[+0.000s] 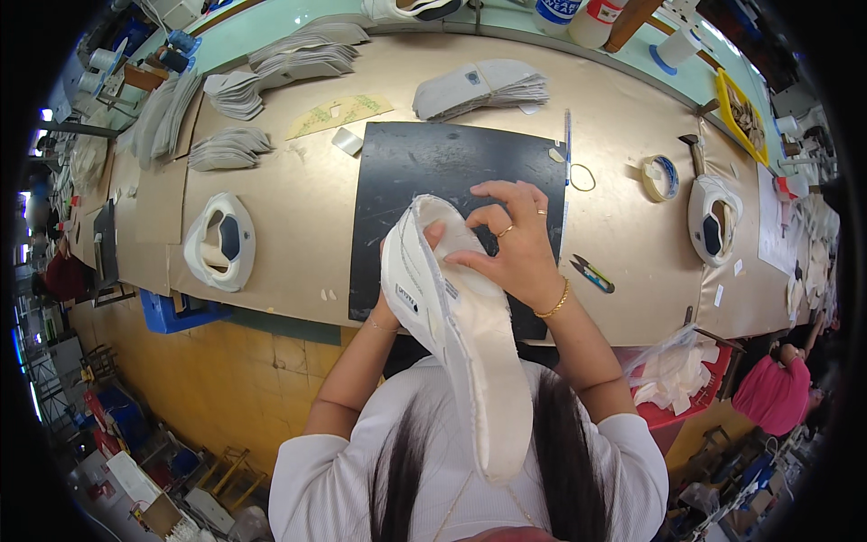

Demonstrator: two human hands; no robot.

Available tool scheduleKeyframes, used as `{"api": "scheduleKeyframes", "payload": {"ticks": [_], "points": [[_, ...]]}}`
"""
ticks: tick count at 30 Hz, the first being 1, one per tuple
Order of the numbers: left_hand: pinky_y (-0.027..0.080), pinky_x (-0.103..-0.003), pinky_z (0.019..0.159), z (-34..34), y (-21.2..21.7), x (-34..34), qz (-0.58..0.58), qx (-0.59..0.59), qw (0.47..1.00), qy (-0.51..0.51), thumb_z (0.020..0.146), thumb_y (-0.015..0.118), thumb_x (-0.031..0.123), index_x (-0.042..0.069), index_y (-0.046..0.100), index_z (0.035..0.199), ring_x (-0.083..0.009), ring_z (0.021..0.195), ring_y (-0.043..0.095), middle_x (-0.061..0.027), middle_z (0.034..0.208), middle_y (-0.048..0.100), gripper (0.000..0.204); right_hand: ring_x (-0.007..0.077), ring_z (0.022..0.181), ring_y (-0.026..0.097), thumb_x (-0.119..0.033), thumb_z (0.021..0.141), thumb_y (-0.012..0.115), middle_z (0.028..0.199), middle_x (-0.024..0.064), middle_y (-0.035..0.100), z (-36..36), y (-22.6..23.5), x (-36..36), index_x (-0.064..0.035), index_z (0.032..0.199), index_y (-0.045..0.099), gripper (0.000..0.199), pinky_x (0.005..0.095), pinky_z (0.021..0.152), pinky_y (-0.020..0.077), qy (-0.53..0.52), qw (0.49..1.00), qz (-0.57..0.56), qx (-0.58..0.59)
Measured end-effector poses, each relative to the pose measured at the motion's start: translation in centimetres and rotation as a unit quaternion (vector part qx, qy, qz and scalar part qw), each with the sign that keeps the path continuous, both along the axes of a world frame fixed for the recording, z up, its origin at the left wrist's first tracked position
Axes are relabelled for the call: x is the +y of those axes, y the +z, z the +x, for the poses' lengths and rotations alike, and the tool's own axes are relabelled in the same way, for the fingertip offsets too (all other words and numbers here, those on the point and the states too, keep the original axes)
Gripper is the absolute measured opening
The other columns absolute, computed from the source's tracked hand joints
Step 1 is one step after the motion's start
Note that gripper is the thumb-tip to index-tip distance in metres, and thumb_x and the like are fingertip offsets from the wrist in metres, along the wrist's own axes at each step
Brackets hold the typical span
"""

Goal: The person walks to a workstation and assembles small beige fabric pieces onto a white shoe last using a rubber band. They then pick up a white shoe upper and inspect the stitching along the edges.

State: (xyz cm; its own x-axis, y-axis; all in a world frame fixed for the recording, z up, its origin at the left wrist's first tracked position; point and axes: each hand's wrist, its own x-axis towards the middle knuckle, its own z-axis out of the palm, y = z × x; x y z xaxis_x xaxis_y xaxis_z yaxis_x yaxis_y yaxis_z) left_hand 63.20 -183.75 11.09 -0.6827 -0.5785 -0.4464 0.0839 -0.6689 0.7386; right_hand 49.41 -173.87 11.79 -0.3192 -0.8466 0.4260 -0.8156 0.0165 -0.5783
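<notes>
A white shoe upper [417,271] with a cream lining hangs tilted over the near edge of the black cutting mat [388,163]. Its long pale lining piece [492,388] runs down toward my chest. My left hand [388,303] grips the upper from the left side, thumb inside the opening; most of its fingers are hidden behind the upper. At the right edge of the opening is my right hand [519,239], its thumb against the lining and its fingers bent but apart.
Thread snips [593,274], a tape roll [659,178] and a hammer [694,155] lie on the right. Two more shoe uppers, the left one [219,242] and the right one [715,221], flank the mat. Stacked grey pieces [481,88] lie behind. A red bin [695,384] stands near right.
</notes>
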Motion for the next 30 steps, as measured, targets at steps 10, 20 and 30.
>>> {"api": "scheduleKeyframes", "payload": {"ticks": [10, 20, 30], "points": [[0.060, -0.032, 0.063, 1.4, -3.5, -0.6, -0.103, -0.053, 0.993, -0.008, 0.093, 0.068, 0.025, 0.004, 0.062, 0.105, -0.0191, 0.077, 0.069, -0.0099, 0.091, 0.068, 0.025, 0.0237, 0.095, 0.062, -0.018, 0.076, 0.081, 0.101, 0.0075, 0.063, -0.3, -0.7, 0.7, -0.0081, 0.082, 0.061, 0.023, 0.0421, 0.096, 0.0415, -0.071, 0.989, -0.078, -0.104], [0.058, -0.029, 0.060, 0.6, -1.7, 0.1, -0.010, -0.034, 0.999, 0.012, 0.092, 0.070, 0.029, 0.004, 0.065, 0.100, -0.0159, 0.072, 0.068, -0.0076, 0.085, 0.068, 0.027, 0.0244, 0.085, 0.060, -0.018, 0.079, 0.078, 0.093, 0.0065, 0.061, -0.3, 0.8, 1.3, -0.0070, 0.086, 0.062, 0.021, 0.0343, 0.085, 0.0417, 0.017, 0.994, -0.016, -0.106], [0.054, -0.025, 0.057, 1.5, -1.8, -0.5, -0.094, -0.079, 0.992, 0.005, 0.092, 0.070, 0.035, 0.003, 0.067, 0.096, -0.0113, 0.068, 0.064, -0.0049, 0.082, 0.067, 0.033, 0.0228, 0.077, 0.056, -0.020, 0.083, 0.076, 0.078, 0.0050, 0.057, -1.4, -0.8, 2.9, -0.0060, 0.080, 0.059, 0.022, 0.0356, 0.079, 0.0419, -0.063, 0.962, -0.007, -0.264]]}}
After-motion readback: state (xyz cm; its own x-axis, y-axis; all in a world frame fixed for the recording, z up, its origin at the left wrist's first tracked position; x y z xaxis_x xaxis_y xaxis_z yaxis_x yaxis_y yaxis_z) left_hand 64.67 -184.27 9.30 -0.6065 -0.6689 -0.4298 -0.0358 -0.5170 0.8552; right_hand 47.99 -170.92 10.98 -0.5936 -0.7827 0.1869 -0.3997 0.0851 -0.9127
